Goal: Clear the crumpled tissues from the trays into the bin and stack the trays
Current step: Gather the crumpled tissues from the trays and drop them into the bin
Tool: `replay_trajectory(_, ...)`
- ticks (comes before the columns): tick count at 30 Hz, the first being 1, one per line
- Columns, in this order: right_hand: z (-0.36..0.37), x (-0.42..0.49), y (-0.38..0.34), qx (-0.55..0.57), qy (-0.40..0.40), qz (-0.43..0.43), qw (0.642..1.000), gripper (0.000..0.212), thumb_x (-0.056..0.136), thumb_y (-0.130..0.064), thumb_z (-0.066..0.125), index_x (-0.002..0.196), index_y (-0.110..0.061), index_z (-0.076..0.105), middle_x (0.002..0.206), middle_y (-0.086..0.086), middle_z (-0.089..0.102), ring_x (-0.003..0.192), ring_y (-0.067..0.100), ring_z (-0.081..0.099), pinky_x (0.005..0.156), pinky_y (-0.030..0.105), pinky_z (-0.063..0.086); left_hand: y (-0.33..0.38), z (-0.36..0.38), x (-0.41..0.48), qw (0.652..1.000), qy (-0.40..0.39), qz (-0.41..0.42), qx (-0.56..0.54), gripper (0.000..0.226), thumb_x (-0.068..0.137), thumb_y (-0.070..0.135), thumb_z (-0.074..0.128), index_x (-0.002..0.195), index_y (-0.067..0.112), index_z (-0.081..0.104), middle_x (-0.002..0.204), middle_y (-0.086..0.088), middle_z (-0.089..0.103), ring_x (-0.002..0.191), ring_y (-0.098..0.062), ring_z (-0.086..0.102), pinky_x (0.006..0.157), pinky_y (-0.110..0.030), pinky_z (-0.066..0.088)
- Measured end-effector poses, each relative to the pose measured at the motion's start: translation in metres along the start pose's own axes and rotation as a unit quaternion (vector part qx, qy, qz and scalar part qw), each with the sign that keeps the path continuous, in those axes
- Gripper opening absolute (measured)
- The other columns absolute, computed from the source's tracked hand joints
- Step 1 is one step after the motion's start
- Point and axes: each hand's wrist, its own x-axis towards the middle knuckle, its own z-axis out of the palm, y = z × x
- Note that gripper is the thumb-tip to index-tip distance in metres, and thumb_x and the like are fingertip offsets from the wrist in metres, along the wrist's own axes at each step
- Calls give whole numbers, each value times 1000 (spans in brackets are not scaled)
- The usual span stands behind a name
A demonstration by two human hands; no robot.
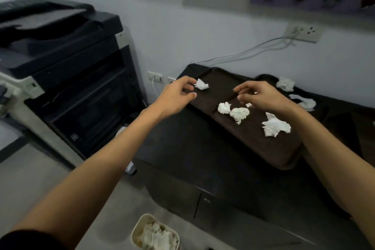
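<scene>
A: Shown reaching with left hand (178,92) toward tissue (201,84) at the left corner of far tray (221,79); touching it with forefinger, thumb held apart, nothing gripped yet.

B: And with right hand (261,95)?

A: Hovering near the seam between far tray and near tray (263,148), fingers loosely curved; cannot tell whether holding anything.

B: Best done how?

A: Close thumb and forefinger on the bulk, not on a loose flap; lift clear of the rim. Gather the three wads (239,112) on near tray likewise, then release directly over bin (135,229) below, already part filled. Leave stacking until both trays emptied.
</scene>
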Motion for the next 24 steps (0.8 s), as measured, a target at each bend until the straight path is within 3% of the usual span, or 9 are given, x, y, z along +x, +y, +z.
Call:
replay_trajectory(4,-21,19,36,-57,33,19,998,20,88,-18,63,108,-20,66,99,2,65,86,17,63,82,35,53,20,35,40,1000,-19,10,-6,34,89,21,61,123,23,55,111,3,61,77,-3,58,78,-18,46)
replay_trajectory(8,-16,38,67,-139,18,20,990,28,87,-14,61,114,-17,65,111,6,62,93,20,60,79,24,40,21,73,65,999,-45,-5,1,34,89,18,61,123,20,56,111,2,60,80,-9,57,68,-9,40)
replay_trajectory(12,9,57,92,-202,-35,-3,979,44,79,-8,61,122,-20,59,117,9,59,107,24,58,83,21,38,14,106,77,997,-75,-27,8,35,89,16,62,123,18,57,113,-2,61,83,-9,56,77,-15,41)
replay_trajectory(14,22,64,100,-229,-64,-8,971,53,78,-12,62,126,-30,53,121,8,52,114,27,53,90,30,45,9,118,80,995,-91,-35,13,35,89,17,62,123,18,57,114,-3,61,88,-11,58,82,-19,44)
replay_trajectory(17,34,66,105,-290,-70,11,954,58,84,-15,62,135,-31,43,129,9,39,120,31,41,92,41,46,2,129,83,993,-101,-52,12,33,89,18,61,122,19,57,114,-2,62,90,-12,58,82,-21,46)
replay_trajectory(20,40,67,114,-300,-50,12,952,47,86,-15,60,130,-25,45,123,10,41,116,32,44,85,41,48,-5,136,82,993,-101,-68,9,31,89,18,61,119,21,58,110,1,61,90,-11,58,80,-21,44)
replay_trajectory(24,32,69,117,-232,20,9,972,27,87,-12,56,114,-13,54,108,13,53,102,33,56,77,36,49,-9,138,82,992,-93,-84,-23,30,88,22,62,118,20,58,102,5,63,88,-13,61,76,-21,45)
